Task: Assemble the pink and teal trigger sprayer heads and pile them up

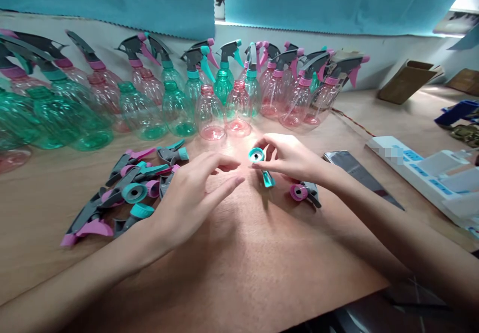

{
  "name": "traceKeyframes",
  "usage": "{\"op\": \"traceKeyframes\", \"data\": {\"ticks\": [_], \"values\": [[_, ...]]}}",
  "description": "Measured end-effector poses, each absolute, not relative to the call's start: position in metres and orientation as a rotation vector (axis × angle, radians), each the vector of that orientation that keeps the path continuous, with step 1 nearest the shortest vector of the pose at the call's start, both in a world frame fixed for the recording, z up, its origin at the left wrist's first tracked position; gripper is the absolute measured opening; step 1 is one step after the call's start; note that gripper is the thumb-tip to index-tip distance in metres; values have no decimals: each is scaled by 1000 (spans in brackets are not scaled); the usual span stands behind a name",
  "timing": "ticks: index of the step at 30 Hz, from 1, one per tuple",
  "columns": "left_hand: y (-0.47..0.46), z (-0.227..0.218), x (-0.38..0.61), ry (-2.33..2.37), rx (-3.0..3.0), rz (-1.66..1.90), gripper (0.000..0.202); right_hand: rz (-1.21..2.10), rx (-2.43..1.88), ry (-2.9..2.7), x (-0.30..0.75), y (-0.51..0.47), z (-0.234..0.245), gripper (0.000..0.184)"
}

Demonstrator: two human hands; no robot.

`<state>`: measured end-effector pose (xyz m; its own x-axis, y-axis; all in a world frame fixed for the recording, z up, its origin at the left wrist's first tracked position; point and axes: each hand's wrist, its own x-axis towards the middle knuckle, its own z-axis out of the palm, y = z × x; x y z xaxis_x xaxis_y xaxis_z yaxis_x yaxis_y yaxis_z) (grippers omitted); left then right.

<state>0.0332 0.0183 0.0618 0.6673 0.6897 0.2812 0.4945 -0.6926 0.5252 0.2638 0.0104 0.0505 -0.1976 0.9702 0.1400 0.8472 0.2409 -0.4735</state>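
Note:
Between thumb and fingers, my right hand grips a spray trigger head with a teal collar, its round opening facing me and its teal lever pointing down. To its left, my left hand is held over the table with thumb and fingers apart and nothing between them. Beside and partly behind that hand lies a pile of grey trigger heads with pink and teal parts. A single pink-collared trigger head rests on the table below my right hand.
Several pink and green bottles stand along the back; some are open-necked, like a pink bottle, others wear trigger heads. On the right are a phone, a white power strip and a cardboard box. The table's front edge shows at lower right.

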Motion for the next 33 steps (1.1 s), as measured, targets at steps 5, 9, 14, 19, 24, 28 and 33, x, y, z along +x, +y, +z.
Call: {"op": "traceKeyframes", "data": {"ticks": [5, 9, 14, 19, 24, 28, 33], "values": [[12, 51, 35, 946, 2529, 866, 24, 954, -1260, -2019, 257, 0, 57, 27], [2, 28, 39, 833, 2581, 876, 37, 1276, -1152, -1913, 248, 0, 47, 32], [-8, 4, 40, 849, 2381, 707, 43, 1266, -1284, -1930, 243, -4, 26, 37], [-13, 1, 42, 892, 2222, 547, 43, 1179, -1336, -1953, 241, -11, 14, 33], [-11, 1, 39, 904, 2236, 498, 41, 1110, -1373, -1950, 236, -16, 13, 33], [-7, -1, 36, 917, 2310, 481, 42, 1059, -1442, -1929, 230, -20, 13, 31], [0, 2, 35, 897, 2343, 504, 40, 1009, -1490, -1845, 225, -24, 7, 33]]}}
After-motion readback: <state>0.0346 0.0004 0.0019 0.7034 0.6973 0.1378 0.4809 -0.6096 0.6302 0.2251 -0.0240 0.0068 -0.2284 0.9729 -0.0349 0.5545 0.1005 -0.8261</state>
